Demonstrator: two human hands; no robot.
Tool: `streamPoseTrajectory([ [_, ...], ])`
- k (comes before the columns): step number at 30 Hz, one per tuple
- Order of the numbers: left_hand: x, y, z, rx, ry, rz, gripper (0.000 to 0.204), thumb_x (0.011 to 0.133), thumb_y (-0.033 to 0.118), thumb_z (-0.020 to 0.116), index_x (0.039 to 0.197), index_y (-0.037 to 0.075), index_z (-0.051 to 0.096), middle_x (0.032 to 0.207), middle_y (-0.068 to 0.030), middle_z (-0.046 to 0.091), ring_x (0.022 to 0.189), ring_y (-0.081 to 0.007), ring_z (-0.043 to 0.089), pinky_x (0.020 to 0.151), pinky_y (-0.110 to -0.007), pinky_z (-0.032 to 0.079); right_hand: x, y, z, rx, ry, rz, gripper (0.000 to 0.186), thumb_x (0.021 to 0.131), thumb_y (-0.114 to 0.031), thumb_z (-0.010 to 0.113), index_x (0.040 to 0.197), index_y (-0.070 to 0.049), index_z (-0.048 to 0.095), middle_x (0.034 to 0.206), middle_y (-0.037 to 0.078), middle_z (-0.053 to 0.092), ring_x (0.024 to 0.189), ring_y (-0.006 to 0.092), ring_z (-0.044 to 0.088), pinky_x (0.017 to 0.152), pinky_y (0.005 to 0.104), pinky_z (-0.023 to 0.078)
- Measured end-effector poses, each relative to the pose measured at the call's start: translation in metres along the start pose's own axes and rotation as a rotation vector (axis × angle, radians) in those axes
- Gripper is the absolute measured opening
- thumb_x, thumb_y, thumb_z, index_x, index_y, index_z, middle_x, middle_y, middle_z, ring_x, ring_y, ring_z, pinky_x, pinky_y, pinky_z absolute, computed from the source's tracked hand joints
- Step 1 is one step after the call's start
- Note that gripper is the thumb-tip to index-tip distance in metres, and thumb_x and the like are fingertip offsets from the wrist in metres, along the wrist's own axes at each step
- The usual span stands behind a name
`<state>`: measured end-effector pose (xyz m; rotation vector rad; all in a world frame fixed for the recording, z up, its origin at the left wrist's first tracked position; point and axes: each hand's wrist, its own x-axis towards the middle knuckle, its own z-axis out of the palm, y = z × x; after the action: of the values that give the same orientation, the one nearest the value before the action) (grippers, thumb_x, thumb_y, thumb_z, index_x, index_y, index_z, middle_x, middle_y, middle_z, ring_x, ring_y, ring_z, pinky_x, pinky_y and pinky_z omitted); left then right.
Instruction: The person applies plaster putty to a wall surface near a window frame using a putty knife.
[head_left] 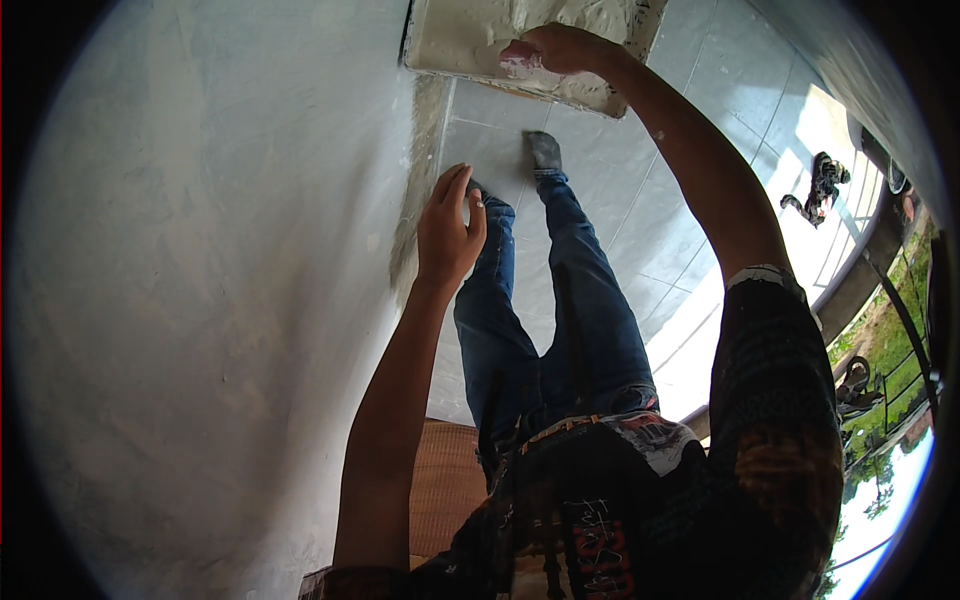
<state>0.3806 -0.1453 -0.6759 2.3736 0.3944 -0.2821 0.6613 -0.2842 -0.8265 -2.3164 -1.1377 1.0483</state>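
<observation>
My right hand [570, 48] reaches over a shallow pale tray [440, 45] at the top of the view. Its fingers are closed around a reddish-pink thing smeared with white [520, 60], whose kind I cannot make out. Thick white paste [590, 15] lies in the tray, which has smears along its rim. My left hand [450, 230] is held up beside the wall, its thumb apart from the lightly bent fingers and nothing in it.
A grey-white plastered wall [200, 250] fills the left side. Grey floor tiles [600, 170] lie under my feet. Brown corrugated cardboard [440, 480] is behind my legs. At right, a dark object [825, 185] sits on the sunlit floor, with greenery outside.
</observation>
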Motion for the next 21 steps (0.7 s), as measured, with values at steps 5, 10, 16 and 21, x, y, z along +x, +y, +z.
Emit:
streamPoseTrajectory([
  [5, -0.001, 0.002, -0.001, 0.01, -0.001, -0.009, 0.034, 0.096, 0.011, 0.054, 0.127, -0.004, 0.056, 0.128, -0.0214, 0.059, 0.116, -0.0381, 0.06, 0.099, -0.043, 0.049, -0.01, -0.007, -0.019, 0.038, -0.136, 0.035, 0.033, 0.09, -0.014, 0.065, 0.12, -0.002, 0.064, 0.099, 0.02, 0.07, 0.093, 0.0271, 0.07, 0.078, 0.0411, 0.055],
  [10, 0.003, 0.014, -0.005, 0.006, 0.005, 0.022, 0.034, 0.095, 0.011, 0.054, 0.126, -0.004, 0.056, 0.127, -0.0212, 0.059, 0.116, -0.038, 0.06, 0.098, -0.043, 0.05, -0.042, 0.011, -0.043, 0.318, -0.272, 0.215, 0.036, 0.091, -0.017, 0.063, 0.123, 0.0, 0.062, 0.089, 0.013, 0.07, 0.079, 0.0201, 0.068, 0.074, 0.0336, 0.057],
  [16, 0.003, 0.04, -0.033, 0.01, 0.081, 0.068, 0.034, 0.093, 0.009, 0.055, 0.125, -0.005, 0.056, 0.126, -0.021, 0.06, 0.115, -0.0384, 0.06, 0.096, -0.043, 0.05, -0.116, -0.003, -0.059, 1.262, -0.164, 0.226, 0.052, 0.097, -0.014, 0.055, 0.146, -0.005, 0.042, 0.115, 0.005, 0.062, 0.089, 0.0107, 0.061, 0.084, 0.0294, 0.054],
  [21, -0.01, 0.072, -0.076, 0.02, 0.167, 0.096, 0.035, 0.094, 0.008, 0.054, 0.126, -0.006, 0.056, 0.128, -0.0227, 0.058, 0.12, -0.0377, 0.057, 0.103, -0.042, 0.046, -0.17, -0.074, -0.089, 1.566, 0.003, 0.076, 0.051, 0.096, -0.014, 0.058, 0.144, -0.002, 0.043, 0.122, 0.005, 0.059, 0.099, 0.0124, 0.061, 0.091, 0.032, 0.053],
])
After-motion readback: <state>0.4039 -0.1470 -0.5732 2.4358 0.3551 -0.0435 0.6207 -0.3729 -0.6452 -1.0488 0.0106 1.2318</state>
